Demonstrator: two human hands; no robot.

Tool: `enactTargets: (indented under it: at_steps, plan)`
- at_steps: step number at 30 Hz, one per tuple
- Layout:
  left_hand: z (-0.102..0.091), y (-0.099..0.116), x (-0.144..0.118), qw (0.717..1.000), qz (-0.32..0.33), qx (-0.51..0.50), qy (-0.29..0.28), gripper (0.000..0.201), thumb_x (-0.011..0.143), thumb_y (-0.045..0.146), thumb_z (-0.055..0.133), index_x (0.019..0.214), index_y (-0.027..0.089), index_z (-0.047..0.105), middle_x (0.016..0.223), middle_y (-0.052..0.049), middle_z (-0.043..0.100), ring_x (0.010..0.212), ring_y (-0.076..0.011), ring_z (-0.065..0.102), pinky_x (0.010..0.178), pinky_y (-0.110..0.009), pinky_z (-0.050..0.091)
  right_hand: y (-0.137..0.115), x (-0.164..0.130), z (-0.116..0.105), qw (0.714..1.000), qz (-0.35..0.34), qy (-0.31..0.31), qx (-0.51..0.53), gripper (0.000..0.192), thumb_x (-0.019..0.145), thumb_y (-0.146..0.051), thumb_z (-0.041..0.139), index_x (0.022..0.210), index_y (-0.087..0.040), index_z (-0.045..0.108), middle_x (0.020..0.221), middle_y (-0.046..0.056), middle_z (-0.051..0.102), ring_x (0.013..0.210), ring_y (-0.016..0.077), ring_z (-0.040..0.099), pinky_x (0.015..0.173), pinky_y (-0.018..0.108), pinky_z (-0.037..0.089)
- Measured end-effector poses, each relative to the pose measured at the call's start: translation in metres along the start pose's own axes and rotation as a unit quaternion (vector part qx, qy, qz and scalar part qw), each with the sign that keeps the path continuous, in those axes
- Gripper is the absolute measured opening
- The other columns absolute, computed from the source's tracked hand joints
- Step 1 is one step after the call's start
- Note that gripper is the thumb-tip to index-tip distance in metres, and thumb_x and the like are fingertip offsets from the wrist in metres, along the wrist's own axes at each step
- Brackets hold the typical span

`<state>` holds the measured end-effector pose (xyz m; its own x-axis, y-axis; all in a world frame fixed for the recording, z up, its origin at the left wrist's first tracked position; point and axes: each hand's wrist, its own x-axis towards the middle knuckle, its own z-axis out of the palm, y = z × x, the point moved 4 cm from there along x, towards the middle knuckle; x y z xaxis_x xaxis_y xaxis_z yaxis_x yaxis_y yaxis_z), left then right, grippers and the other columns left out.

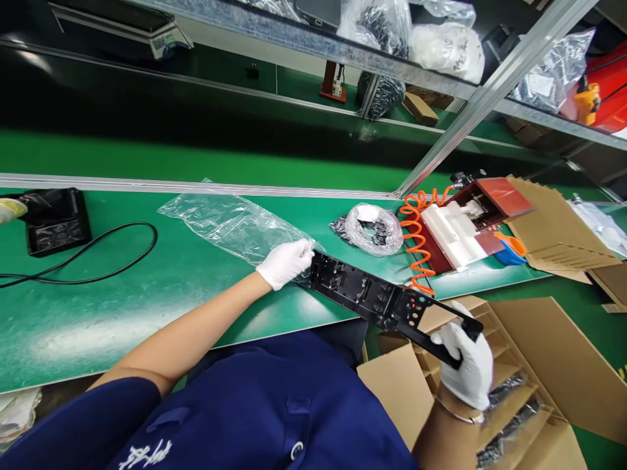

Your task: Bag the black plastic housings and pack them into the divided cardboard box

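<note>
In the head view, the left hand, gloved in white point(288, 262), has its fingers pinched on the gathered open end of a clear, crinkled plastic bag point(230, 228), right by the near end of a long black panel with moulded ribs and holes point(353, 287). And over at the other end, the right hand, also in white point(467, 359), has its fingers wrapped around the panel's open rectangular frame! The panel slants from above the glossy green bench point(147, 326) out past its edge, over an open brown cardboard box with dividers point(563, 352); whether its bagged end touches the bench, I can't tell. Beyond it sits a clear plastic bag ring with black pieces inside point(375, 230), just beside a coiled orange hose point(416, 245).
</note>
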<state>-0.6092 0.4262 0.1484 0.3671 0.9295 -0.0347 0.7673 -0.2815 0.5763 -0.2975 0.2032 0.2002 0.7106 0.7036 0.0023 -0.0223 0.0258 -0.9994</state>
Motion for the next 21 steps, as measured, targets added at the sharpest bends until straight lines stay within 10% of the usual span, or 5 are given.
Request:
enactTargets:
  at_steps: [5, 21]
  plan:
    - [-0.001, 0.006, -0.011, 0.996, 0.028, 0.052, -0.061, 0.019, 0.09, 0.025, 0.049, 0.073, 0.022, 0.057, 0.067, -0.003, 0.061, 0.068, -0.0205, 0.061, 0.065, -0.03, 0.038, 0.022, 0.003, 0.005, 0.998, 0.052, -0.009, 0.043, 0.036, 0.075, -0.033, 0.076, 0.065, -0.023, 0.043, 0.051, -0.011, 0.027, 0.046, 0.008, 0.023, 0.048, 0.025, 0.039]
    - [0.033, 0.092, -0.042, 0.977, 0.171, 0.011, -0.128, 0.017, 0.087, 0.023, 0.053, 0.071, 0.021, 0.057, 0.065, -0.001, 0.06, 0.062, -0.0173, 0.057, 0.061, -0.028, 0.037, 0.075, -0.028, 0.113, 0.974, 0.155, -0.058, 0.155, 0.036, 0.074, -0.033, 0.076, 0.072, -0.023, 0.041, 0.052, -0.013, 0.027, 0.048, 0.0063, 0.023, 0.052, 0.02, 0.039]
